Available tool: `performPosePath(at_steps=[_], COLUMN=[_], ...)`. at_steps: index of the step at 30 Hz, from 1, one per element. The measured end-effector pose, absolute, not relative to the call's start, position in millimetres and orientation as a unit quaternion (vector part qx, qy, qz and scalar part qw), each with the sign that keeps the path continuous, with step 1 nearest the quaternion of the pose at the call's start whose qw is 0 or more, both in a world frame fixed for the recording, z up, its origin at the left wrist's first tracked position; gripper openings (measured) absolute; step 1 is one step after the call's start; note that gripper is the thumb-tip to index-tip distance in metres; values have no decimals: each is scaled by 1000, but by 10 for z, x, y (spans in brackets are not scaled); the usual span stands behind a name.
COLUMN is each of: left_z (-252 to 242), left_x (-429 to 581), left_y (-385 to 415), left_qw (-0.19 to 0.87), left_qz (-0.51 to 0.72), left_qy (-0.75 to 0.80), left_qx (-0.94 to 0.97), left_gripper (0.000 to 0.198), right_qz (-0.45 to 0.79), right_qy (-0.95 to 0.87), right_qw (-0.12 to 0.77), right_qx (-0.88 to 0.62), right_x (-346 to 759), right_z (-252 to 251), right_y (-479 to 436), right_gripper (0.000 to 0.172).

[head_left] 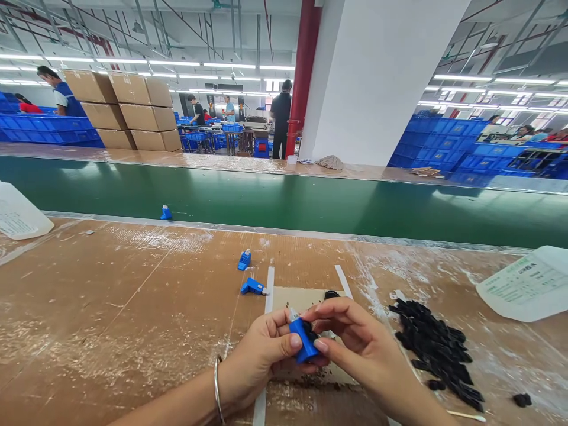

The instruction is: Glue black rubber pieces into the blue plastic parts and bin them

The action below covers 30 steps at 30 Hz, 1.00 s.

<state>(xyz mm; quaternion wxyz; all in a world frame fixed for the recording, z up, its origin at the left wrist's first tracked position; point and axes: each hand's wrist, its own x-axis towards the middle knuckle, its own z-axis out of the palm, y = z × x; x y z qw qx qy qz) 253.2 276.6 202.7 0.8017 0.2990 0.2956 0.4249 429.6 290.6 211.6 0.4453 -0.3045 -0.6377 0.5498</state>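
Note:
My left hand (270, 349) is closed around a small blue plastic part (303, 340) with a clear tip, its thumb pressed on the near side. Against the far right side of that part sits a small black piece (312, 333), partly hidden by fingers. My right hand (350, 334) pinches at this black piece, and its thumb also touches the lower end of the blue part. Beyond my left hand, an L-shaped blue part (254, 287) and an upright blue part (244, 259) rest on the table. A loose pile of black pieces (432, 346) lies right of my right hand.
A green conveyor belt (222, 195) crosses behind the table, with one blue part (165, 212) near its edge. Translucent jugs (528, 284) lie at both sides. A cotton swab (465, 416) is at lower right. Cardboard boxes (148, 112) and several people stand farther back.

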Motion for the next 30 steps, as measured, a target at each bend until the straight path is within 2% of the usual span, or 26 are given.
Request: performPosePath(at_steps=[8, 17, 20, 25, 28, 30], left_z=[2023, 2032, 2030, 2058, 2072, 2075], left_x=[2544, 2524, 2530, 2521, 2506, 2501], left_y=[2766, 2771, 2782, 2785, 2786, 2790], left_qw=[797, 804, 805, 784, 775, 766], left_qz=[429, 409, 421, 439, 432, 429], left_qy=[301, 293, 289, 323, 338, 351], left_qx=[300, 317, 301, 298, 313, 326], left_gripper=[38, 39, 33, 39, 44, 46], right_qz=[534, 560, 500, 357, 287, 232], right_qy=[-662, -610, -619, -618, -596, -602], right_qw=[421, 462, 506, 562, 553, 518], right_qx=[-316, -316, -334, -418, -507, -562], right_x=[4336, 4270, 4316, 4764, 5190, 5447], right_z=[2145, 2136, 2157, 2207, 2199, 2160], right_y=[2877, 2890, 2867, 2780, 2745, 2731], right_gripper=[23, 9, 6, 6, 15, 21])
